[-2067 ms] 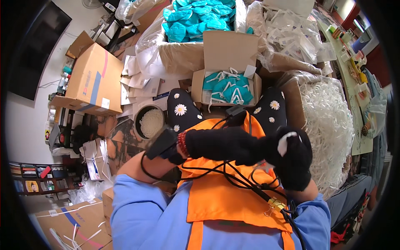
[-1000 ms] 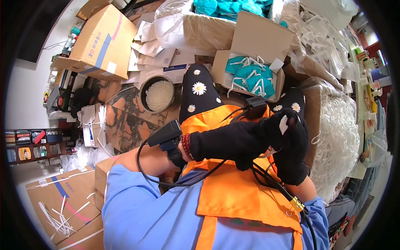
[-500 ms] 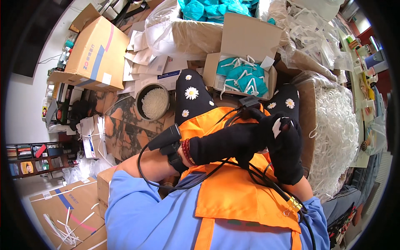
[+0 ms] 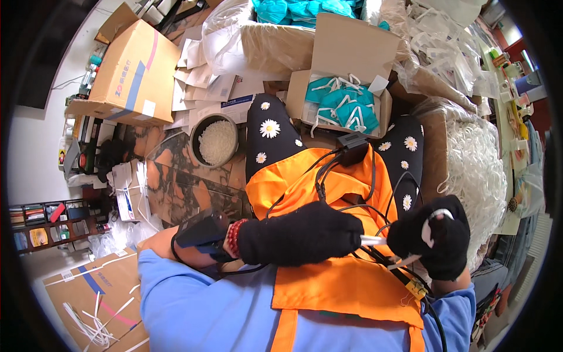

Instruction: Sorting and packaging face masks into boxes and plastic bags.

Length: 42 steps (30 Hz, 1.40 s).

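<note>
The left hand in a black knit glove (image 4: 300,234) has its fingers curled closed, pinching a narrow white strip (image 4: 373,240) that spans the short gap to the right hand in a matching black glove (image 4: 431,239). The right fingers are folded closed around the strip's other side; a pale end pokes out below them. White also shows on top of the right hand, but whether it belongs to the strip cannot be told. The strip is above an orange cloth apron (image 4: 346,287), near black cables (image 4: 375,253). Beyond the knees, an open brown cardboard box (image 4: 356,50) holds teal face masks with white straps (image 4: 346,105).
</note>
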Tool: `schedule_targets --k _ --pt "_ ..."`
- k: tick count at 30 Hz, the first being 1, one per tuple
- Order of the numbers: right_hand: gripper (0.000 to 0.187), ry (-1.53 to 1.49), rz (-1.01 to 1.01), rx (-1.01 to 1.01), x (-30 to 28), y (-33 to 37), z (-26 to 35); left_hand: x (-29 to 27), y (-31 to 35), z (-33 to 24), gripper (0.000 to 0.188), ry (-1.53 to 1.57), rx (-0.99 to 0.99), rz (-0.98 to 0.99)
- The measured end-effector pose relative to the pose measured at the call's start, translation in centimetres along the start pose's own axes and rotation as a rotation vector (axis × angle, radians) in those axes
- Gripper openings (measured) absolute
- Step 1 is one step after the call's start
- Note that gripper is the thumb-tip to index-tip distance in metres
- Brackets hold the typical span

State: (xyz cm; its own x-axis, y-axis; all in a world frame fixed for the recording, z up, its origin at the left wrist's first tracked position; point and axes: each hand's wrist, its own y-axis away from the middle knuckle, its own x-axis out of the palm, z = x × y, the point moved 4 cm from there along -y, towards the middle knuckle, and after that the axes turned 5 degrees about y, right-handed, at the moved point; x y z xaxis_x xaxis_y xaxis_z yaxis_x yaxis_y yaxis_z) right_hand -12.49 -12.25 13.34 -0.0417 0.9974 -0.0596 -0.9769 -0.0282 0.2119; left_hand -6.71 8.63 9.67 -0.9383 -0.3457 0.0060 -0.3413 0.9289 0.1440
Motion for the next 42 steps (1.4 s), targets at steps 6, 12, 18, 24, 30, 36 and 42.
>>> schedule_targets --k 6,12,18,24,30,36,42 --pt "0.027 -0.212 0.025 0.057 -0.9 0.9 -0.1 0.7 2.5 -0.8 0.018 0.121 -0.099 -0.100" --pt "0.030 -0.148 0.015 -0.011 -3.4 0.1 0.1 1.7 6.2 1.8 0.023 -0.336 0.252 -0.286" --pt "0.016 -0.010 -0.303 0.001 -8.7 -4.7 -1.1 -12.3 11.1 8.6 0.023 0.505 -0.091 -0.908" --pt "0.029 1.820 -0.411 -0.365 -17.5 -3.8 -2.9 -21.4 17.7 23.1 0.018 -0.106 -0.402 -1.175" --pt "0.041 2.466 -0.674 -0.174 -34.6 2.9 -4.7 -26.6 20.1 29.2 0.040 -0.555 -0.602 -1.359" --pt "0.054 1.858 -0.631 0.462 -38.1 3.9 -3.6 -26.5 19.6 30.3 0.026 -0.422 -0.513 -1.350" --pt "0.031 2.164 -0.710 -0.008 -49.9 13.2 -2.3 -27.3 7.4 20.5 0.024 -0.688 -0.144 -1.138"
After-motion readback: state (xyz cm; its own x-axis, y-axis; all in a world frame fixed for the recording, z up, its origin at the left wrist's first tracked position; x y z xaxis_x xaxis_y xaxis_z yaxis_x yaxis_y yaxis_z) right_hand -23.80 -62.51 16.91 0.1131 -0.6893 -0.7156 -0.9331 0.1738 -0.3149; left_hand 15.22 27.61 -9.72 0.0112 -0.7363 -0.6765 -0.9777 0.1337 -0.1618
